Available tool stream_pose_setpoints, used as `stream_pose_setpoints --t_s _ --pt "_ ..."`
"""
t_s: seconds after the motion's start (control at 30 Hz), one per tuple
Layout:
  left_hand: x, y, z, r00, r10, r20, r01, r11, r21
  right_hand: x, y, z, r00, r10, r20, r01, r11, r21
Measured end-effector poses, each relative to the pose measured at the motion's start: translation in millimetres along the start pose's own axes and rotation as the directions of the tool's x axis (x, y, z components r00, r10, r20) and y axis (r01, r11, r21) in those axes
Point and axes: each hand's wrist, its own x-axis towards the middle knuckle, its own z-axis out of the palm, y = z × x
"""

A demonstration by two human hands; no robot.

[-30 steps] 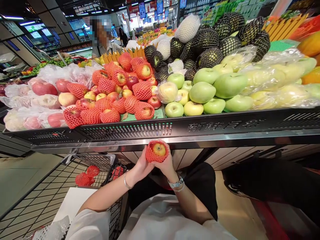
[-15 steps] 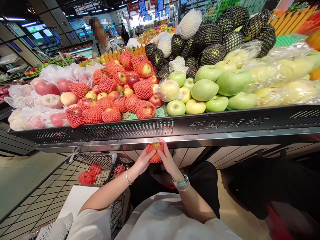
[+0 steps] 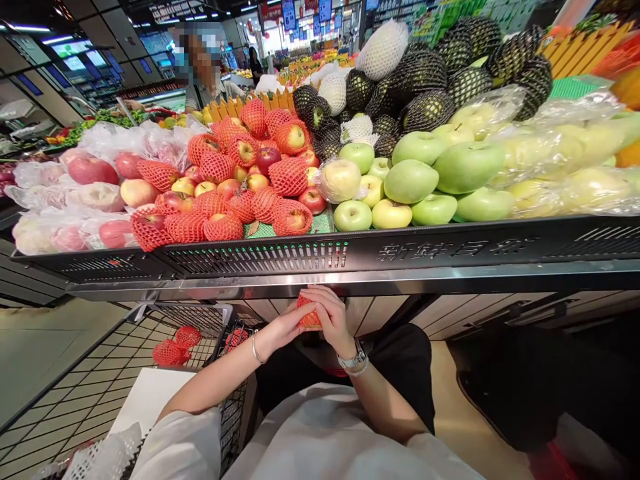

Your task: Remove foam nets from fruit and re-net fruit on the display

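Note:
An apple in a red foam net (image 3: 309, 316) is held between my two hands, just in front of the metal edge of the fruit stand. My left hand (image 3: 284, 327) grips it from the left side. Over its top and right side lies my right hand (image 3: 331, 316), fingers bent around it, so much of the apple is hidden. Beyond the hands, several red-netted apples (image 3: 233, 193) are heaped on the stand, some without nets. More red-netted fruits (image 3: 173, 351) lie in the shopping cart at my left.
Green apples (image 3: 410, 180), black-netted melons (image 3: 425, 80) and bagged pink apples (image 3: 90, 193) fill the stand behind its black front rail (image 3: 260, 259). A wire cart (image 3: 65, 393) stands close at left, holding a white box (image 3: 153, 393). A person (image 3: 203, 77) is across the stand.
My right hand has turned and closed further over the apple, covering its top. The apple shows less than before. The view has shifted slightly.

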Motion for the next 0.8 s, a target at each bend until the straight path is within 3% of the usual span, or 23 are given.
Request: stream_pose_setpoints --t_s 0.13,0.2,0.37,0.53,0.67,0.73,0.8 --pt "-2 2 4.2 0.999 0.046 -0.015 -0.043 0.985 0.169 1 5 3 0.998 -0.033 -0.046 0.034 0.999 0.011" --pt "2 2 0.9 0.999 0.049 -0.015 -0.046 0.988 0.149 3 6 1 0.999 -0.039 -0.014 0.039 0.999 0.006" --pt "12 1 -14.8 0.993 -0.088 0.077 0.084 0.995 0.052 3 3 -8 0.996 -0.06 0.068 0.056 0.997 0.059" --pt "14 1 -22.3 0.988 -0.101 0.12 0.098 0.995 0.026 -1 3 -7 0.994 -0.027 0.103 0.021 0.998 0.061" --pt "17 0 -18.9 0.996 -0.083 0.026 0.083 0.996 -0.014 2 3 -4 0.979 -0.012 0.203 -0.009 0.995 0.104" --pt "19 -1 -16.6 0.993 -0.119 -0.011 0.118 0.992 -0.054 3 2 -4 0.987 0.025 0.158 -0.051 0.986 0.159" --pt "22 -1 -15.1 0.979 -0.201 -0.018 0.198 0.975 -0.104 2 2 -4 0.997 0.079 -0.02 -0.074 0.979 0.19"
